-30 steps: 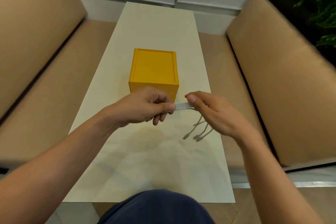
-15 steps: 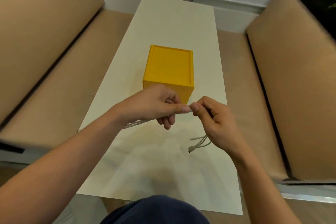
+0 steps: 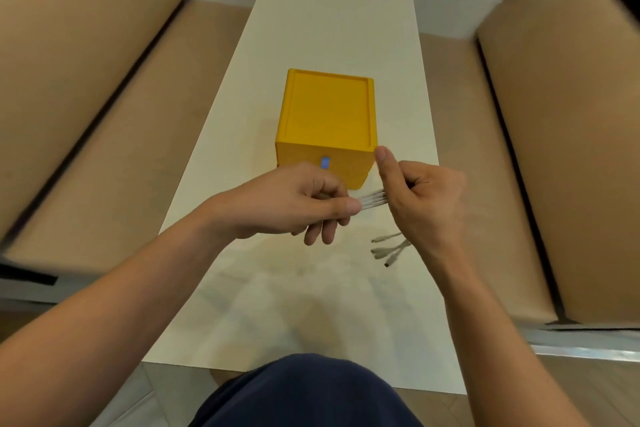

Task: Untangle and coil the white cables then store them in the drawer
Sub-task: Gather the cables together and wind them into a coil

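Several strands of the white cables (image 3: 372, 200) run taut between my two hands, just in front of the yellow drawer box (image 3: 329, 121). My left hand (image 3: 294, 204) pinches them between thumb and forefinger. My right hand (image 3: 422, 198) holds the other side with fingers curled and thumb raised. The cable ends with their plugs (image 3: 386, 248) hang below my right hand, just above the table. The box stands on the white table (image 3: 311, 28), its drawer closed, with a small blue tab (image 3: 325, 162) on the front.
Tan sofa cushions flank the narrow table on the left (image 3: 86, 97) and the right (image 3: 561, 114). My knee in dark blue cloth (image 3: 304, 392) shows at the table's near edge. A white wall base runs behind the table.
My hands have drawn apart, showing a longer stretch of cable between them. My right thumb has lifted upward. The view has shifted slightly and the hands sit closer to the box front.
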Demonstrator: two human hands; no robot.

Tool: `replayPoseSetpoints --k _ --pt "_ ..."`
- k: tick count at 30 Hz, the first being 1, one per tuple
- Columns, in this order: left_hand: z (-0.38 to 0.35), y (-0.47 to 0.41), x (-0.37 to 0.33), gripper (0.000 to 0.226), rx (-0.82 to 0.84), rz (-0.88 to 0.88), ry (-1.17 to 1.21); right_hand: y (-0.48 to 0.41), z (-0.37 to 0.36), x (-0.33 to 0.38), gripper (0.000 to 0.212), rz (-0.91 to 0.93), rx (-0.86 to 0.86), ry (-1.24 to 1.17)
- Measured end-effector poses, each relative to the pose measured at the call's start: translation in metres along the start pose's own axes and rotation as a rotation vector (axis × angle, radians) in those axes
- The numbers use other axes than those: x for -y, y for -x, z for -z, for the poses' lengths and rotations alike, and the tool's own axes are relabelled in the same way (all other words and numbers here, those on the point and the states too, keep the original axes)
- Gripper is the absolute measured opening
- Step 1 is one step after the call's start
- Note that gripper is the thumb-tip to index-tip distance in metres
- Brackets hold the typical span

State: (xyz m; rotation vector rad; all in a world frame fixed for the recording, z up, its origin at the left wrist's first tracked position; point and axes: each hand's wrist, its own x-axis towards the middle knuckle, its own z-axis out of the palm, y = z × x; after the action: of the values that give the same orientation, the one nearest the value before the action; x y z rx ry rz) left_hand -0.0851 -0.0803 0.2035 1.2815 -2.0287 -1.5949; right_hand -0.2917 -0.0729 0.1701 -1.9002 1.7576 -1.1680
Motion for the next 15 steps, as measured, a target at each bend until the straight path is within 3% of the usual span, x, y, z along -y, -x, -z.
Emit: replayPoseSetpoints --k 5,9,11,15 --pt "-0.009 0.005 0.008 0.021 -0.039 -0.08 0.04 0.006 -0.016 -0.016 0.062 -0.085 -0.011 0.114" --pt "-0.013 0.0 0.019 0.023 -0.174 0.033 -0.053 0.011 -0.009 -0.001 0.057 0.128 -0.048 0.175" --pt "-0.013 0.001 0.017 0.023 -0.153 0.03 -0.074 0.013 -0.005 0.0 0.055 0.179 -0.081 0.161" --pt "-0.017 0.006 0.0 0.023 -0.07 -0.11 -0.075 0.008 -0.012 -0.015 0.056 0.076 -0.132 0.204"
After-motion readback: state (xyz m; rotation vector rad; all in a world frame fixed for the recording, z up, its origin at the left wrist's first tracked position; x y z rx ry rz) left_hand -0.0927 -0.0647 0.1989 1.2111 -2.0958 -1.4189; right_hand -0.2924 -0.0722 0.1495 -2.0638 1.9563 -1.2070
